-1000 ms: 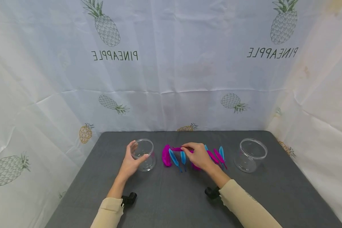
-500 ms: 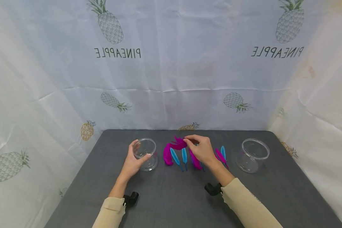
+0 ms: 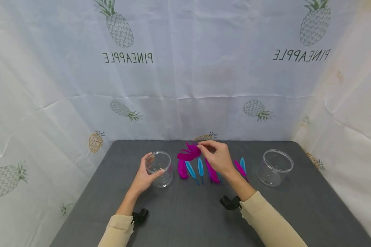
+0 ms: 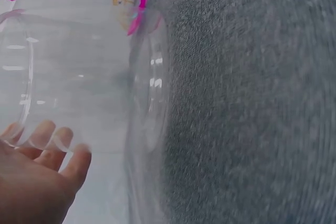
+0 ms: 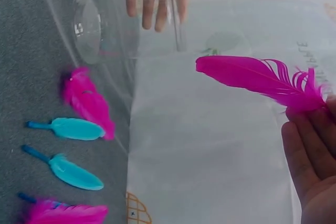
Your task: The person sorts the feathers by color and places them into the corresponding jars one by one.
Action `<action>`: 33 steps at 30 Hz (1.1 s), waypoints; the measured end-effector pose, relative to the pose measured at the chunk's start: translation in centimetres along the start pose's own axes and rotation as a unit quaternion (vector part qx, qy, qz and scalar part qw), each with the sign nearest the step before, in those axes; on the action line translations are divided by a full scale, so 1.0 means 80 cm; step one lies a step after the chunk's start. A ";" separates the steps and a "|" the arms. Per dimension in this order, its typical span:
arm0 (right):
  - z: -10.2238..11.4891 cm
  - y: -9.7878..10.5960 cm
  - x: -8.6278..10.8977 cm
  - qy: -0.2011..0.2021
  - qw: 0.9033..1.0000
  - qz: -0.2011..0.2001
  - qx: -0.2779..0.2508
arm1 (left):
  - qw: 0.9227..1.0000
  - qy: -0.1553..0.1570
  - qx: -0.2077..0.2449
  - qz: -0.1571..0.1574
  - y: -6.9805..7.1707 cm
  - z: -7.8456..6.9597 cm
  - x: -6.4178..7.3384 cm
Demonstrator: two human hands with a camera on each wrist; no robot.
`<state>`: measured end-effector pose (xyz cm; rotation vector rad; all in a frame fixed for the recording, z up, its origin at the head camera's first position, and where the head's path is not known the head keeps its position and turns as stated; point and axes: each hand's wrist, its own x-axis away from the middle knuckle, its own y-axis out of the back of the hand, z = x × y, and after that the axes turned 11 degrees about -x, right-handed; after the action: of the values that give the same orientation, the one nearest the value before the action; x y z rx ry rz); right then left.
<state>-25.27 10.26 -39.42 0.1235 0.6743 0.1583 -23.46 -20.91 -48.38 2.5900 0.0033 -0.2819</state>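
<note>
On the left of the table, my left hand (image 3: 144, 176) grips a clear round jar (image 4: 79, 77) from its left side, thumb across the front. The jar stands upright with its top uncovered. My right hand (image 3: 217, 156) pinches a magenta feather (image 5: 252, 80) by its end, raised above the table. The feather's wide tip points left towards the jar. Below it lie a magenta feather (image 3: 182, 168) and two blue feathers (image 5: 76, 174). Another magenta feather (image 3: 212, 171) lies under my right hand, which partly hides the feathers there.
A second clear jar (image 3: 273, 168) stands at the right of the dark grey table (image 3: 185, 212). Between it and my right hand lie a magenta feather (image 3: 241, 168) and a blue feather (image 3: 243, 162). A pineapple-print curtain (image 3: 204, 75) hangs behind the table.
My right hand has lifted the magenta feather up off the others, and its tip now fans out to the left. My left hand keeps its grip on the jar.
</note>
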 end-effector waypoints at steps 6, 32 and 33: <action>0.009 -0.003 -0.005 0.009 1.000 0.007 -0.008 | 1.000 0.004 -0.004 0.021 0.008 -0.001 0.004; 0.030 -0.038 -0.035 0.011 0.999 0.026 -0.034 | 0.999 -0.040 0.024 0.018 0.003 0.003 -0.003; 0.030 -0.041 -0.036 0.010 0.999 0.026 -0.035 | 0.999 -0.039 0.024 0.017 0.003 0.003 -0.003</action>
<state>-25.62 6.33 -36.31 0.0734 0.6847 0.2337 -23.72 -21.18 -48.40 2.6224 -0.0766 -0.3742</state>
